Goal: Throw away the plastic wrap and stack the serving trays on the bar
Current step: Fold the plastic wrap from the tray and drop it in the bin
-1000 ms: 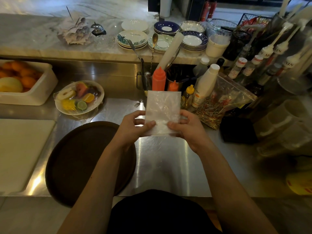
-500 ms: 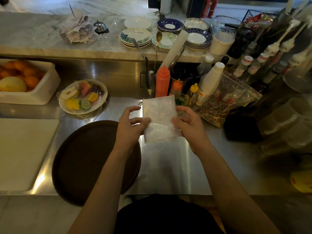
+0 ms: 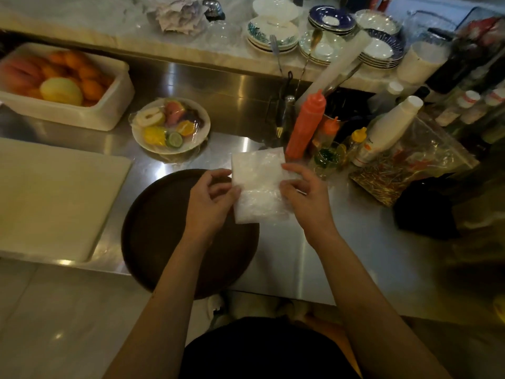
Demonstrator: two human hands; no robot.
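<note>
Crinkled, cloudy plastic wrap (image 3: 259, 187), folded into a flat rectangle and held upright above the steel counter (image 3: 287, 253), just over the far right rim of the brown serving tray (image 3: 153, 233). Pinched at its left edge between thumb and fingers of the left hand (image 3: 209, 203); clamped at its right edge by the right hand (image 3: 303, 195), fingers curled across the front of the sheet. Not yet thrown away, so by the look of it the first half of the task only part done: wrap gathered and flattened, but no bin anywhere in view. Only one round tray visible, lying flat on the counter and jutting past the near edge; no second tray to be seen, so no stack begun, and nothing resting on the marble bar (image 3: 82, 26) beyond except plates, a bell and crumpled paper. Probably left: disposal of the wrap, then lifting and stacking of the trays on the bar. Further out, a plate of cut fruit (image 3: 170, 127) under film, a white tub of oranges (image 3: 65, 86), a pale cutting board (image 3: 54, 198) to the left, and an orange squeeze bottle (image 3: 306, 124) just behind the wrap.
</note>
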